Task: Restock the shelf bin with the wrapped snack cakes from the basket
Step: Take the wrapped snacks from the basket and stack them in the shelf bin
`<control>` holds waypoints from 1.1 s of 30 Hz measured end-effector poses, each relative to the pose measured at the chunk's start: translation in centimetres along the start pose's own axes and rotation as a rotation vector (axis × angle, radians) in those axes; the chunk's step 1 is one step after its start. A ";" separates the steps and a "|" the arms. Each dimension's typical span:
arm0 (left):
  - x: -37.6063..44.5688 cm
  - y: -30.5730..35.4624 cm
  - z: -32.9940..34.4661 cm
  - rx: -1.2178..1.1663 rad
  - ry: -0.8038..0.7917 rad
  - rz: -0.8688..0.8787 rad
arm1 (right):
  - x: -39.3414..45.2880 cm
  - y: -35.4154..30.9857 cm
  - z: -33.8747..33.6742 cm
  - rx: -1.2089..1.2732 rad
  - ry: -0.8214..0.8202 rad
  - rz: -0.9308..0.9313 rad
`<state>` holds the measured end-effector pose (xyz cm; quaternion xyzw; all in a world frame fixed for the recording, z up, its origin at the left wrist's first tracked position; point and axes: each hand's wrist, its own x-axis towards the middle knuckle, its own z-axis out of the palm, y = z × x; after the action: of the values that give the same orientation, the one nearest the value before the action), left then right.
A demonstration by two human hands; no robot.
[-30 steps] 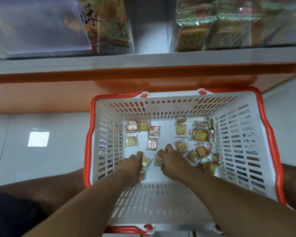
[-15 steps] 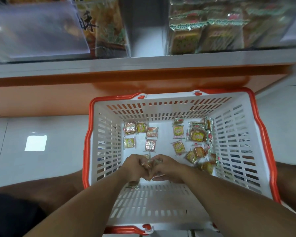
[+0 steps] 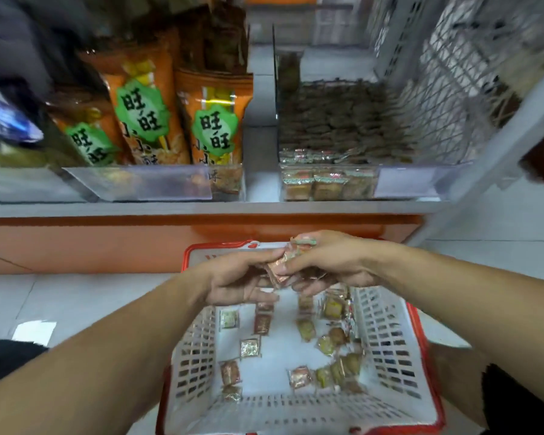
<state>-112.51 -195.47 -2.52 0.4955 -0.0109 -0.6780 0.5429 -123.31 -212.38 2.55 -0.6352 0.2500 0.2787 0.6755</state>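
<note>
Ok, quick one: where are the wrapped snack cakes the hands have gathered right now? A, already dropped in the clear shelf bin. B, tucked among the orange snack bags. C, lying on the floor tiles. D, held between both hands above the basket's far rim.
D: the left hand and right hand pinch a bunch of wrapped snack cakes together over the basket, short of the clear shelf bin.
</note>
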 end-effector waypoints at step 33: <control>-7.0 7.2 12.0 -0.225 0.065 0.395 | -8.8 -5.0 -0.8 -1.081 0.742 -1.013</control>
<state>-116.07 -199.51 12.19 0.4415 -0.0145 -0.5391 0.7171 -126.20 -213.93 12.19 -0.9588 -0.0282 -0.2052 0.1943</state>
